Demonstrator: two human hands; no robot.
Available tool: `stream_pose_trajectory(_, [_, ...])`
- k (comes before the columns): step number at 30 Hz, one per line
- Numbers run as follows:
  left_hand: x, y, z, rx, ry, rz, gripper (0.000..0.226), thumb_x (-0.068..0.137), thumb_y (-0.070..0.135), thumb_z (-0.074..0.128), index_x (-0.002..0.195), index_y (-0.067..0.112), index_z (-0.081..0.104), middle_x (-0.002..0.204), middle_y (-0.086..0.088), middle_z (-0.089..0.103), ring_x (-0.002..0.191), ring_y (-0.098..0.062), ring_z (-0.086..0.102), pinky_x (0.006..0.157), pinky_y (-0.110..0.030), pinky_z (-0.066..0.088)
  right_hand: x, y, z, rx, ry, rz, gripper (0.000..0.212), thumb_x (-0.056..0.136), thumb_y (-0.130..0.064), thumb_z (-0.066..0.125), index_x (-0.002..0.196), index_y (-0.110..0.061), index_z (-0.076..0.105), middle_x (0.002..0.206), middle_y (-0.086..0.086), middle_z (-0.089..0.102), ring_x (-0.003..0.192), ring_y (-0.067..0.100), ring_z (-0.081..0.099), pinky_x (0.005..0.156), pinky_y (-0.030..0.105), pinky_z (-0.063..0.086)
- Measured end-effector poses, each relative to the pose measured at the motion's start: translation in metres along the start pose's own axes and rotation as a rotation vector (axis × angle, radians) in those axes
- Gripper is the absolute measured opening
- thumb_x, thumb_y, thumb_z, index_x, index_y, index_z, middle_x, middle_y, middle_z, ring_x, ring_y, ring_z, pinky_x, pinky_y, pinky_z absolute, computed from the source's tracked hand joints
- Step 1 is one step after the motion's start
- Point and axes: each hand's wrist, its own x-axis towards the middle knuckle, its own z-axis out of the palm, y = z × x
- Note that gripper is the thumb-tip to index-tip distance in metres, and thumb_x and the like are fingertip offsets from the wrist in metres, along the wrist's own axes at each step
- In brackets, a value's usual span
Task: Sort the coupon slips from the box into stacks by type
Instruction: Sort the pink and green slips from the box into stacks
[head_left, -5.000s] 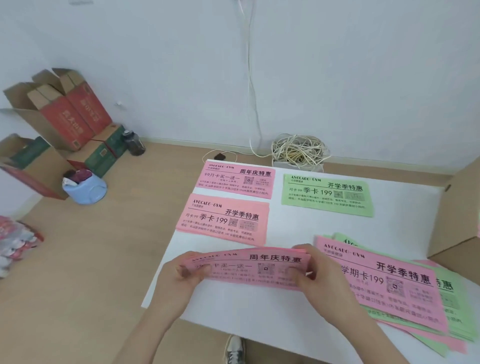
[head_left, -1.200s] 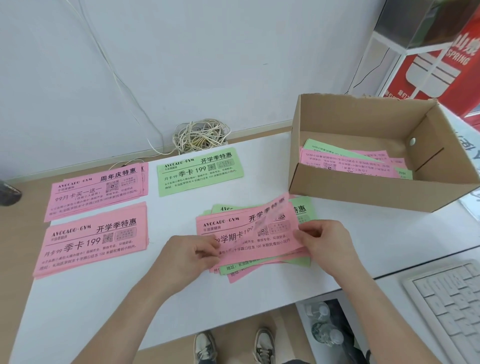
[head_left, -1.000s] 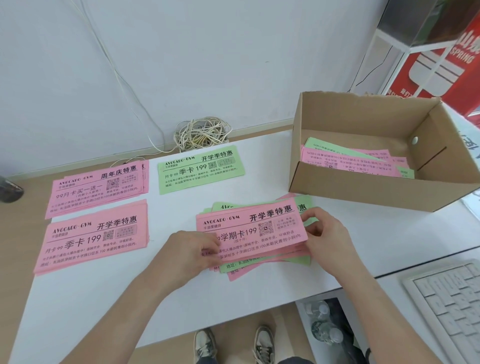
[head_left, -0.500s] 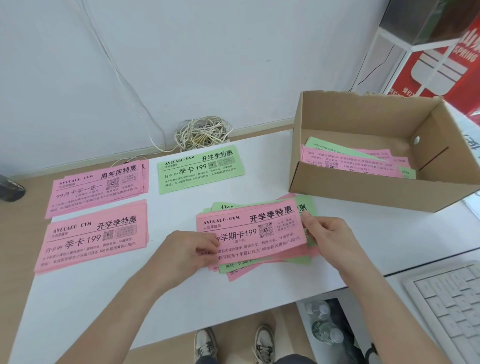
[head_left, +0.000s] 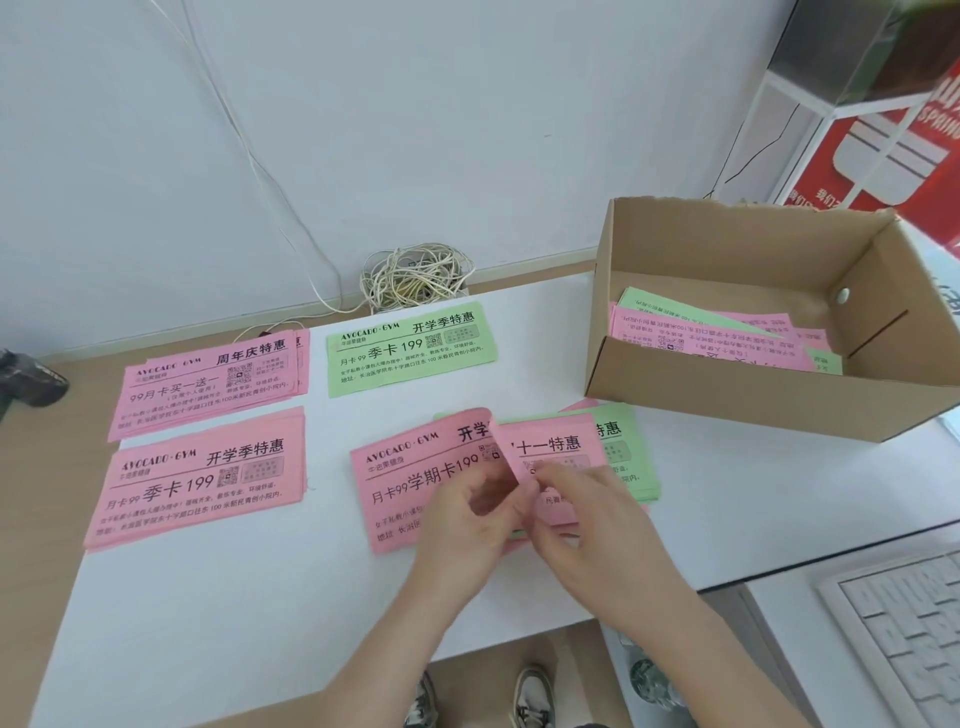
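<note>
1. Tabletop (head_left: 260, 597): 1, white. It carries the box, all the slips and both hands.
2. Cardboard box (head_left: 727, 384): 1, open-topped, at the far right of the tabletop. The slips inside (head_left: 691, 332) are mixed pink and green and lie flat. They overlap too much to count.
3. Keyboard (head_left: 904, 639): 1, white, on a separate surface at lower right, only partly in frame.
4. Sorted stacks: 3, all left of the box and apart from each other.
   - far pink stack (head_left: 208, 384), fanned slightly
   - near pink stack (head_left: 202, 478), just in front of it
   - green stack (head_left: 410, 348), right of the far pink one; I can't read how many sheets it has
5. Unsorted pile (head_left: 618, 447): 1, pink and green mixed, just in front of the box's near wall.
6. Top pink slip (head_left: 410, 478): 1, on that pile, with its right end curled up and over. This exposes 1 second pink slip (head_left: 550, 447) beneath it.
7. Hands: 2, close together over the pile.
   - left hand (head_left: 467, 525) pinches the top pink slip by its lifted right end
   - right hand (head_left: 587, 514) has its fingers curled at the second pink slip's near edge; it's too blurred to tell a pinch from a press
8. Cable coil (head_left: 415, 275): 1, by the wall behind the green stack.
9. Shoes (head_left: 530, 696): 2, on the floor under the tabletop edge.
</note>
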Motion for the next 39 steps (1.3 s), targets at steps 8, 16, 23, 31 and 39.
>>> stream_pose_trajectory(8, [0.006,-0.011,-0.003,-0.264,0.021,-0.187,0.014,0.078,0.014,0.072,0.089,0.006,0.073,0.091,-0.016,0.073,0.081,-0.023,0.070,0.068,-0.036,0.058,0.002,0.004,0.010,0.307,-0.018,0.134,0.029,0.090,-0.026,0.062,0.117,-0.031,0.054,0.113,-0.020,0.063,0.104,-0.004,0.058,0.082,0.017,0.050])
stream_pose_trajectory(16, [0.006,-0.013,-0.001,-0.219,0.024,-0.183,0.010,0.085,0.008,0.067,0.090,0.004,0.074,0.093,-0.017,0.073,0.091,-0.036,0.069,0.077,-0.044,0.058,0.008,0.006,0.010,0.480,0.009,0.229,0.034,0.088,-0.024,0.068,0.121,-0.026,0.060,0.107,-0.011,0.066,0.093,0.002,0.065,0.081,0.019,0.054])
stream_pose_trajectory(23, [-0.013,-0.008,0.006,0.329,0.052,0.078,0.025,0.080,0.017,0.073,0.064,0.036,0.072,0.058,0.017,0.065,0.057,0.004,0.054,0.057,-0.016,0.041,0.019,-0.004,0.000,0.174,0.022,0.224,0.012,0.090,-0.032,0.060,0.078,-0.031,0.057,0.074,-0.014,0.065,0.071,0.005,0.061,0.061,0.019,0.045])
stream_pose_trajectory(31, [-0.007,-0.009,-0.017,-0.060,0.051,-0.140,0.009,0.071,0.006,0.080,0.067,0.012,0.074,0.074,-0.004,0.074,0.070,-0.015,0.069,0.069,-0.031,0.057,0.028,-0.004,0.002,0.495,-0.174,0.315,0.080,0.063,-0.084,0.058,0.116,-0.025,0.065,0.094,-0.008,0.075,0.083,0.011,0.072,0.082,0.039,0.057])
stream_pose_trajectory(39, [0.000,-0.019,-0.041,-0.214,0.097,-0.219,0.015,0.083,0.001,0.067,0.070,0.009,0.070,0.085,-0.015,0.073,0.083,-0.029,0.069,0.083,-0.040,0.056,0.029,0.004,0.012,0.439,-0.051,0.391,0.016,0.093,-0.024,0.060,0.090,-0.017,0.075,0.083,0.003,0.075,0.082,0.026,0.070,0.076,0.047,0.057])
